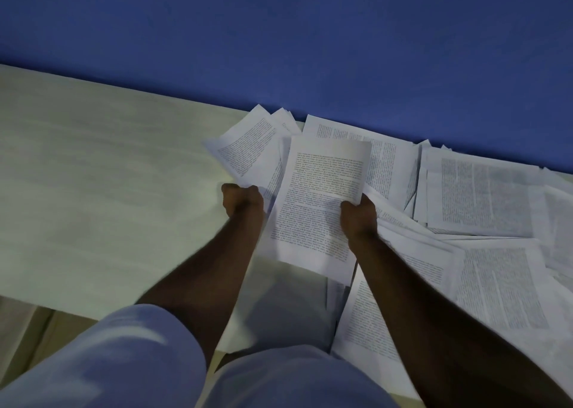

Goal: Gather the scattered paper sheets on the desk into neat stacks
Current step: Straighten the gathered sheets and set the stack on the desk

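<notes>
Desk (93,190): loose sheets (483,196) piled on its right side by the blue wall (279,35). Right hand (358,218) grips one sheet (319,196); left hand (243,203) clutches others' edges. Risk: crumpling, or held sheets slipping & fanning out.

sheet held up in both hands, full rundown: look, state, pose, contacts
The held sheet is white paper printed with dense black text in one block, margins all round; the words are too small to read. It looks thin and slightly bowed, raised above the desk and tilted, top edge leaning right toward the blue wall. The right hand pinches its right edge, thumb on the printed face. The left hand is curled at its left edge, seemingly gripping it. Scattered sheets lie beneath and to the right.
</notes>
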